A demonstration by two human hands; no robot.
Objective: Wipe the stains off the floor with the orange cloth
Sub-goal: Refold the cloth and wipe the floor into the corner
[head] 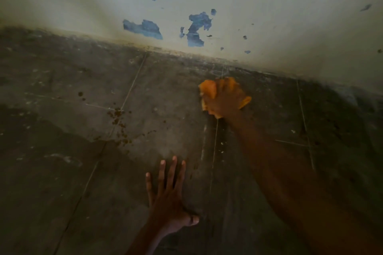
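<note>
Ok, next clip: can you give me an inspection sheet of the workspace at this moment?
Surface: dark tiled floor, grimy, with pale grout lines.
Job's things: orange cloth bunched on the floor close to the wall; brown stains lie to its left, not under it.
Clutter: nothing seen.
Grips: right grip holds the cloth against the floor; left grip rests flat on the floor, fingers spread, holding nothing.
Cables: nothing seen.
Surroundings: pale wall with peeled patches showing blue; dim light.
</note>
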